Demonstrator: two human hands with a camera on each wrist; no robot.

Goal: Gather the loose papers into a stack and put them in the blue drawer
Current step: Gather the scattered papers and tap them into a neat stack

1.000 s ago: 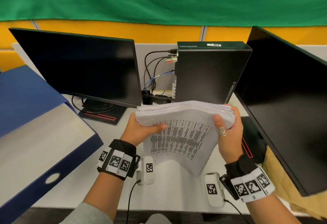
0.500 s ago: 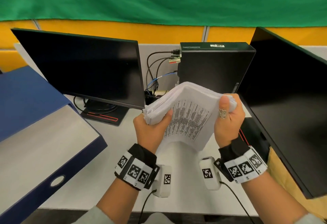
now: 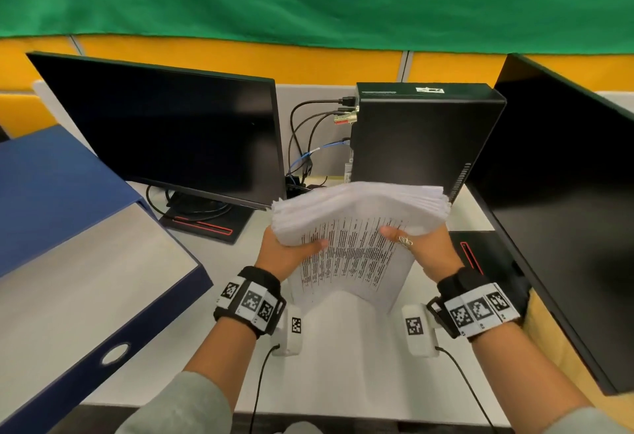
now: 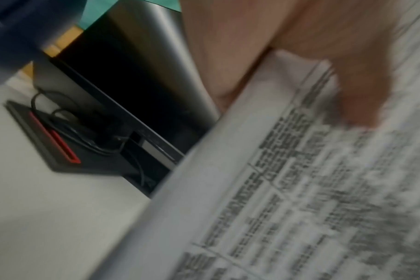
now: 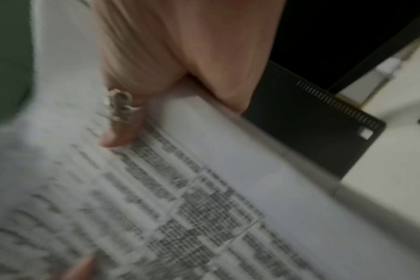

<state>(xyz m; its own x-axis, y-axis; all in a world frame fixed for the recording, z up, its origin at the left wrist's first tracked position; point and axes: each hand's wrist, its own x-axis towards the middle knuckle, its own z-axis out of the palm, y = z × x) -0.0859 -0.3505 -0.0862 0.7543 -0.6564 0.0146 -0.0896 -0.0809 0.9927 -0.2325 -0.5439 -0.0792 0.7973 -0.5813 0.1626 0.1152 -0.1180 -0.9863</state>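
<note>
A thick stack of white printed papers (image 3: 356,224) is held upright above the white desk, its lower edge near the desk top. My left hand (image 3: 291,251) grips the stack's left side with the thumb on the printed front page (image 4: 288,189). My right hand (image 3: 422,248), with a ring on the thumb, grips the right side (image 5: 204,189). The front sheet curls toward me. The blue drawer (image 3: 85,262) stands open at the left, its pale inside showing.
A black monitor (image 3: 171,131) and its stand (image 3: 202,224) sit behind left. A black computer case (image 3: 418,138) with cables stands right behind the papers. A second monitor (image 3: 566,210) slants along the right. The desk (image 3: 343,382) in front is bare white.
The stack was lifted and tilted back half a second ago; now it has come down and my hands are spread wider on its sides, lower toward the desk.
</note>
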